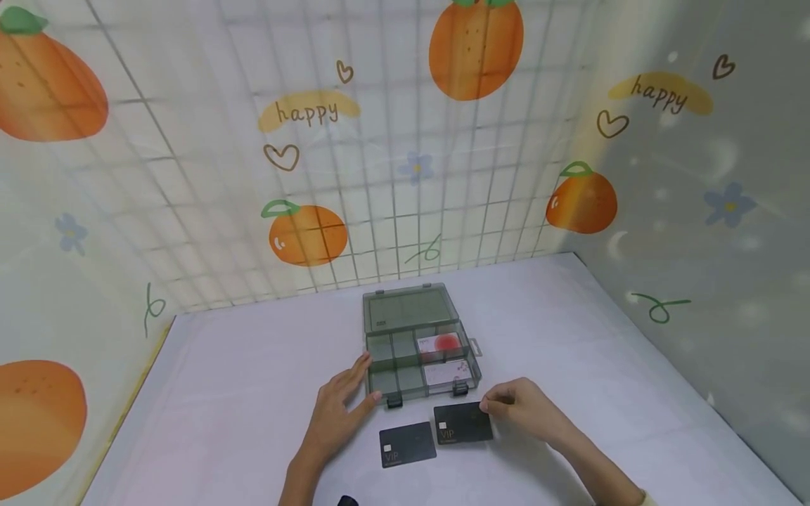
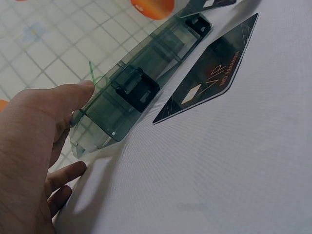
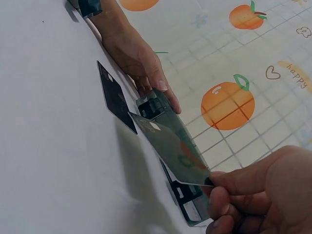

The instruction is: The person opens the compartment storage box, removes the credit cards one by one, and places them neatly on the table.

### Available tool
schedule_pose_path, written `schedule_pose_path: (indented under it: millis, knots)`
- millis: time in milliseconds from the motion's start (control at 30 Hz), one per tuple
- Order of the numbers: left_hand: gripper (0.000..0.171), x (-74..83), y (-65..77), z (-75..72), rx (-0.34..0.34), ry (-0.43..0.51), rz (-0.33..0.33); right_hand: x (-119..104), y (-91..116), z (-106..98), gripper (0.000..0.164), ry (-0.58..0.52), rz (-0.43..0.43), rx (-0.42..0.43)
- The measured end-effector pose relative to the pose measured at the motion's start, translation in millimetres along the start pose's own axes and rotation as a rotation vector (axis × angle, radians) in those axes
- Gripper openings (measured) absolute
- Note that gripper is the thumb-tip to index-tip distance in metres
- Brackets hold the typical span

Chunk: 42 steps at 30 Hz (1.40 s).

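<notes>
My right hand (image 1: pixel 525 411) pinches the right corner of a black VIP card (image 1: pixel 463 424) between thumb and fingertips. In the right wrist view, this held card (image 3: pixel 168 151) is tilted, raised off the table in front of the case. A second black VIP card (image 1: pixel 408 445) lies flat on the table to its left. My left hand (image 1: pixel 338 414) rests against the left end of a translucent green compartment case (image 1: pixel 380 379), fingers along its side and thumb near the front corner. The case's lid (image 1: pixel 411 309) is swung back. Two white cards, one with a red circle (image 1: pixel 446 342), lie in its right compartments.
A white surface (image 1: pixel 240 407) lies under everything. Behind it hangs a sheet printed with oranges (image 1: pixel 309 235), over a wire grid. A small black object (image 1: pixel 347 501) shows at the bottom edge. The case has two dark latches, one on the left front (image 1: pixel 394 400).
</notes>
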<state>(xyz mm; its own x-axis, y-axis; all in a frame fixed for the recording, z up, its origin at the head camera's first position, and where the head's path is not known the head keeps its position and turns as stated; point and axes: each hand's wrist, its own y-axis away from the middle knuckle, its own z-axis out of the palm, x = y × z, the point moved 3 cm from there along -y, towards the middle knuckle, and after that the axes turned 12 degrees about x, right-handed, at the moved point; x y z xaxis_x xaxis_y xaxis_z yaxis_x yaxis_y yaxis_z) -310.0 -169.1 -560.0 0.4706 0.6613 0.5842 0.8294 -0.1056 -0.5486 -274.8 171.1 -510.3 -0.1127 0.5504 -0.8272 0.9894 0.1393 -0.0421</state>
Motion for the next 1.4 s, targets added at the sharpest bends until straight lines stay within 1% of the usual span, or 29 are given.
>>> schedule_pose_path:
  millis: [167, 367, 500, 733, 800, 967, 1233, 1400]
  knots:
    - [0.065, 3.0, 0.4, -1.3, 0.009, 0.015, 0.002, 3.7, 2.4, 4.1, 0.010, 0.013, 0.037, -0.013]
    - [0.065, 4.8, -0.6, -2.2, 0.019, 0.010, 0.026, 9.2, 2.6, 9.1, 0.009, 0.027, 0.072, -0.016]
    - [0.065, 5.7, -1.5, -3.4, 0.018, 0.018, 0.027, 11.3, 1.7, 11.4, 0.009, 0.033, 0.076, -0.026]
    - [0.066, 3.5, -1.0, -2.4, 0.012, 0.017, 0.017, 10.6, -0.8, 14.6, 0.009, 0.059, 0.054, -0.042]
    - [0.066, 2.9, -0.7, -1.9, 0.010, 0.017, 0.010, 10.1, -1.6, 15.5, 0.008, 0.082, 0.048, -0.027]
    - [0.066, 3.0, -0.6, -0.7, 0.010, 0.010, 0.002, 10.8, -3.8, 17.4, 0.007, 0.147, 0.053, 0.039]
    - [0.066, 2.9, -1.2, -0.9, 0.001, 0.011, -0.005, 9.6, 0.0, 20.5, 0.011, 0.161, 0.006, 0.127]
    - [0.066, 1.7, -0.7, -1.1, 0.005, 0.016, -0.001, 11.2, 3.1, 25.5, 0.013, 0.157, 0.018, 0.180]
